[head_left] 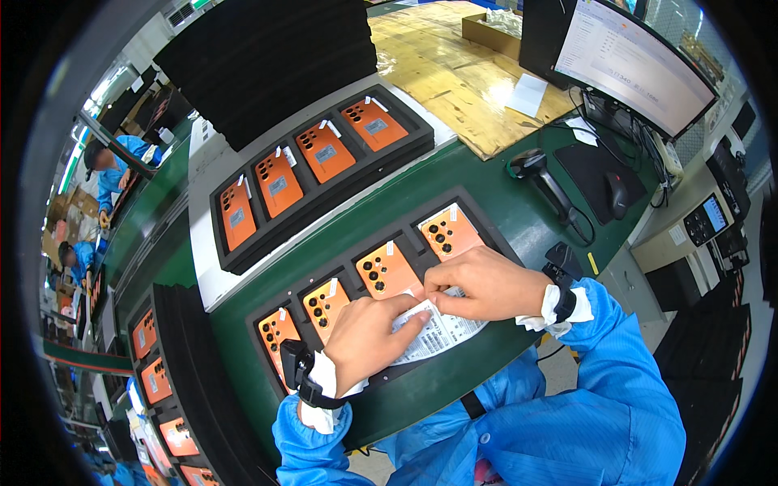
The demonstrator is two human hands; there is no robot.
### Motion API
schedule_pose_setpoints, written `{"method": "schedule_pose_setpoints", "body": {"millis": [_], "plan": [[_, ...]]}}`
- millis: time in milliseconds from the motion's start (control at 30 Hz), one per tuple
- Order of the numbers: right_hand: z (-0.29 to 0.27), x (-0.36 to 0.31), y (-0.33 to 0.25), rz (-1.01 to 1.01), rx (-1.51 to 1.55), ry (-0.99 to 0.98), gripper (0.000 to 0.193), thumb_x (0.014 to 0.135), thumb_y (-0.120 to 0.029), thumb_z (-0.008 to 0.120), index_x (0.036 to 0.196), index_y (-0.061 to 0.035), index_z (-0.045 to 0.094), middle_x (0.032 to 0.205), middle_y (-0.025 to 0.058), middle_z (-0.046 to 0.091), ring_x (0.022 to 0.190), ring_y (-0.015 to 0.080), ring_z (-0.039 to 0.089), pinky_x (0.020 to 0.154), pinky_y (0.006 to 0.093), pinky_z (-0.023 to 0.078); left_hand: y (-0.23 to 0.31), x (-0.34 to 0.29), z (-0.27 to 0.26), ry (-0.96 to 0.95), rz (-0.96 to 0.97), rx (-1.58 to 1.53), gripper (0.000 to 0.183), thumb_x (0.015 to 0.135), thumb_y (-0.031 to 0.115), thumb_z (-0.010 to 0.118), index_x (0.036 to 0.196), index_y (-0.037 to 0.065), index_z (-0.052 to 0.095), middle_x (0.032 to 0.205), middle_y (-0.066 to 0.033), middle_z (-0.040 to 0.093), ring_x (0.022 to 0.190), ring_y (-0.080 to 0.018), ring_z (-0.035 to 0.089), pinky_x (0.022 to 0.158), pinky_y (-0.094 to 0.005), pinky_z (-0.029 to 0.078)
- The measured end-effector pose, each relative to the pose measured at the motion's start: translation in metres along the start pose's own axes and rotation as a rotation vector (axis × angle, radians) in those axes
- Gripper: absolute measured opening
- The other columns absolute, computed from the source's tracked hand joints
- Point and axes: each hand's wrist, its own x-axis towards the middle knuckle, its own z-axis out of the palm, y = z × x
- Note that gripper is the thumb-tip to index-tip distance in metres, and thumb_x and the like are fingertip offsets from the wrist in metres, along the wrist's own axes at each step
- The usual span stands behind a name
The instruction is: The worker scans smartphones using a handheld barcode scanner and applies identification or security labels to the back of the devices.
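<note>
Both of my hands are on a white sheet of printed labels point(432, 334) above the near side of a black foam tray point(347, 278). My left hand point(363, 334) pinches the sheet's left part between thumb and fingers. At the upper edge of the sheet, my right hand point(485, 283) is closed with its fingertips pressed together; whether a single label is between them is hidden. Several orange phones lie in the tray, camera lenses up, with small white tabs. One phone point(382, 269) lies just beyond my fingers. My hands and the sheet cover the near ends of the phones.
Behind stands another foam tray point(421, 139) of orange phones, with a tall black foam stack point(267, 65) beyond. To the right are a barcode scanner point(541, 174), a mouse point(617, 194), a monitor point(640, 61) and a label printer point(697, 227). More phone trays point(190, 364) stand left; co-workers sit farther off.
</note>
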Motion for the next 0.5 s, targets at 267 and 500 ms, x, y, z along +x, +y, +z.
{"method": "schedule_pose_setpoints", "body": {"millis": [267,500], "plan": [[-0.004,-0.006,0.018,0.141,0.229,0.018,0.029,0.104,-0.030,0.066,0.110,-0.0026,0.075,0.084,0.0203,0.073,0.073,0.0343,0.073,0.073,0.0427,0.056,0.006,-0.004,0.010,0.198,0.106,0.297,0.020,0.101,0.025,0.070,0.098,0.006,0.077,0.069,-0.0173,0.070,0.063,-0.0355,0.071,0.059,-0.0477,0.053],[-0.021,-0.044,0.064,0.499,0.266,0.197,0.023,0.104,-0.013,0.069,0.121,0.0027,0.073,0.103,0.0118,0.080,0.086,0.0146,0.076,0.074,0.0306,0.059,-0.007,-0.007,-0.005,-0.167,0.265,-0.099,0.023,0.103,0.022,0.068,0.107,0.002,0.079,0.086,-0.0173,0.074,0.081,-0.0356,0.074,0.075,-0.0449,0.056]]}}
